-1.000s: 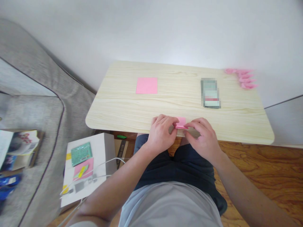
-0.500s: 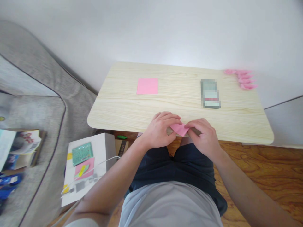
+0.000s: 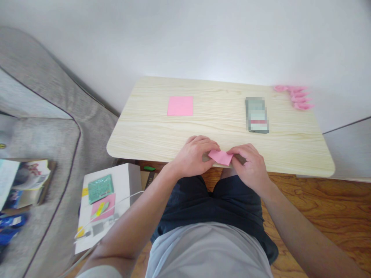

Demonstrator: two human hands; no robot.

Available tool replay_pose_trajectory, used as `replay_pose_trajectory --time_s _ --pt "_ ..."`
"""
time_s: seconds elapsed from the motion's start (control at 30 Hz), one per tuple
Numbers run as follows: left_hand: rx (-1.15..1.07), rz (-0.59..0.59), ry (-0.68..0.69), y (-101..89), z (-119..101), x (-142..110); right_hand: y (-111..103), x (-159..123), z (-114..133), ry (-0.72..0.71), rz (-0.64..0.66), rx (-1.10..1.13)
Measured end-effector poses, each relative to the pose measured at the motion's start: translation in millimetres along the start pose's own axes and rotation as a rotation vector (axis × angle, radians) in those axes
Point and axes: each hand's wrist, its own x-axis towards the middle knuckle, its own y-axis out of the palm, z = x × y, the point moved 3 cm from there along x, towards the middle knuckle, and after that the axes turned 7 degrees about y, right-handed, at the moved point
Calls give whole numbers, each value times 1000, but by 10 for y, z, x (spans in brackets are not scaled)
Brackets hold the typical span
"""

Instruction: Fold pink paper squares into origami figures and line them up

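Observation:
A small folded piece of pink paper [image 3: 220, 157] is held at the table's front edge, between my two hands. My left hand [image 3: 197, 155] pinches its left end with thumb and fingers. At the right end, my right hand [image 3: 249, 164] grips the paper between thumb and fingertips. A flat pink square sheet [image 3: 180, 106] lies farther back on the light wood table [image 3: 145, 133]. Several folded pink paper pieces [image 3: 301, 98] sit together in the table's back right corner.
A pixelated rectangular object [image 3: 257, 115] lies right of the table's middle. To the left below, a white box [image 3: 120, 179] carries a green packet [image 3: 101, 188], pink paper and a white cable. A grey sofa [image 3: 95, 135] stands at the left, and a wall rises behind the table.
The pink paper has turned from a pointed shape to a flatter strip between my fingers. My left fingers have shifted slightly left. The things on the table stay in place.

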Motion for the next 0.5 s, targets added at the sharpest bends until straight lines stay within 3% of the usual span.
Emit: replay_pose_trajectory --time_s 0.5 --pt "-28 -46 -17 10 16 6 21 -18 -31 -48 -4 -29"
